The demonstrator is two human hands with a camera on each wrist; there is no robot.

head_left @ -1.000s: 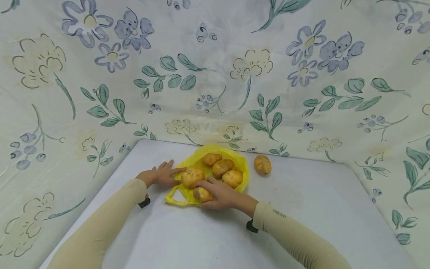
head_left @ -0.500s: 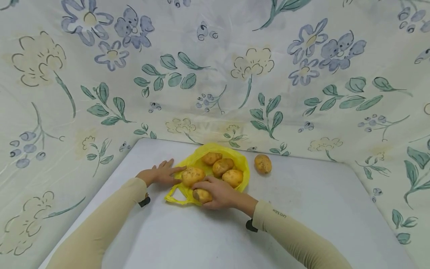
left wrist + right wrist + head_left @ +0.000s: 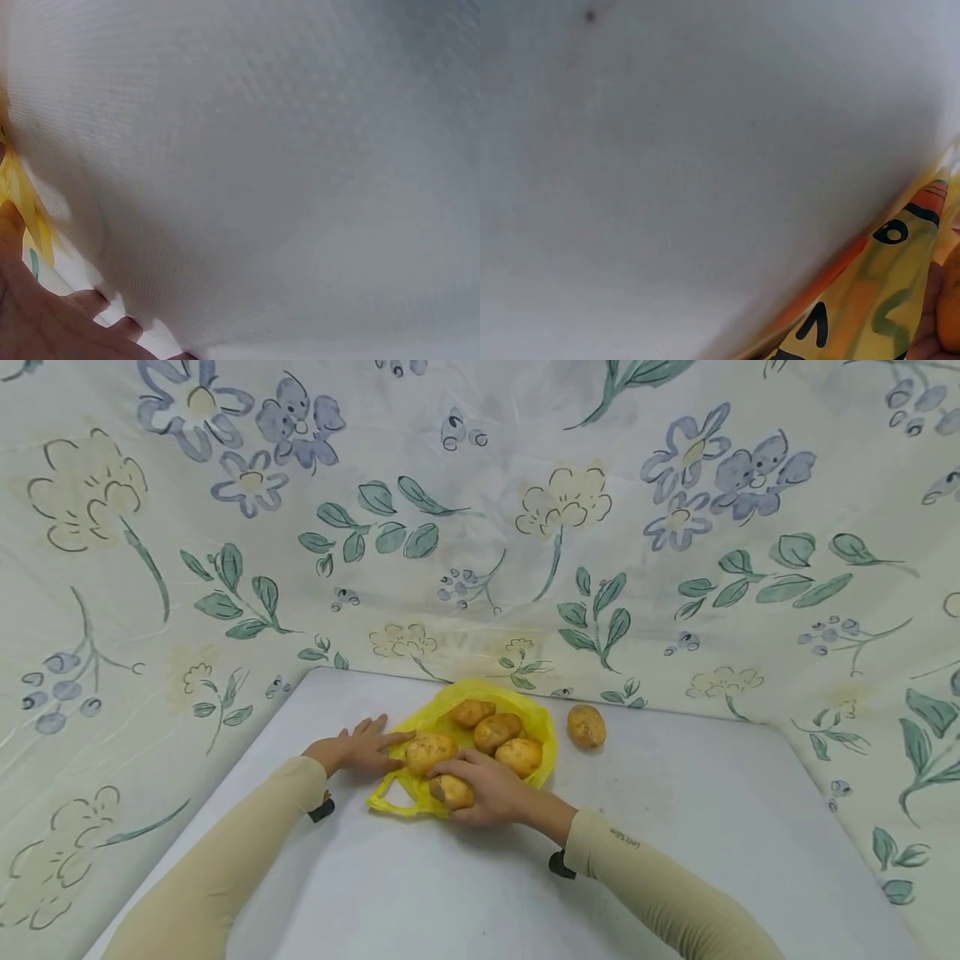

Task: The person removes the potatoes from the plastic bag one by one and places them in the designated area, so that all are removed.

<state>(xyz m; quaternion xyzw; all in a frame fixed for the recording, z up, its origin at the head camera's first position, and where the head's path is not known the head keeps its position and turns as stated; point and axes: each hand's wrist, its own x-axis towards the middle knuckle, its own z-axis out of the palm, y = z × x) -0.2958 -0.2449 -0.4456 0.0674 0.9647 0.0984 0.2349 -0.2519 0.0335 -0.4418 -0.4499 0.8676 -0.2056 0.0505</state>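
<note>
Potato [image 3: 450, 792] gripped in right hand [image 3: 491, 789], fingers and thumb curled round it, low over near edge of yellow plastic bag [image 3: 438, 718]. Bag spread flat on white table [image 3: 675, 827], toward far edge and a little left of centre, handle loops pointing at near left corner. Left hand [image 3: 360, 747] laid flat, fingers straight and slightly spread, palm down on table at bag's left edge, fingertips touching bag and just beside largest potato [image 3: 429, 752]. Three more potatoes on bag: one at its far edge [image 3: 471, 712], one in its middle [image 3: 497, 732], one nearer its right edge [image 3: 519, 756], all close together, touching or nearly so. Held potato touching or just beside largest one; cannot tell which. Single loose potato [image 3: 586, 726] off the bag, on bare table to its right, near far edge, apart from the rest. Both forearms in beige sleeves, black wrist mounts beneath. Floral cloth [image 3: 480, 527] hung behind and round table on far, left and right sides.

Left wrist view: mostly blurred white table, strip of yellow bag [image 3: 22, 202] at left edge, part of hand [image 3: 45, 330] at bottom left corner. Right wrist view: white table again, yellow bag with black and orange print [image 3: 870, 300] at bottom right corner, sliver of potato [image 3: 951, 304] at right edge.
</note>
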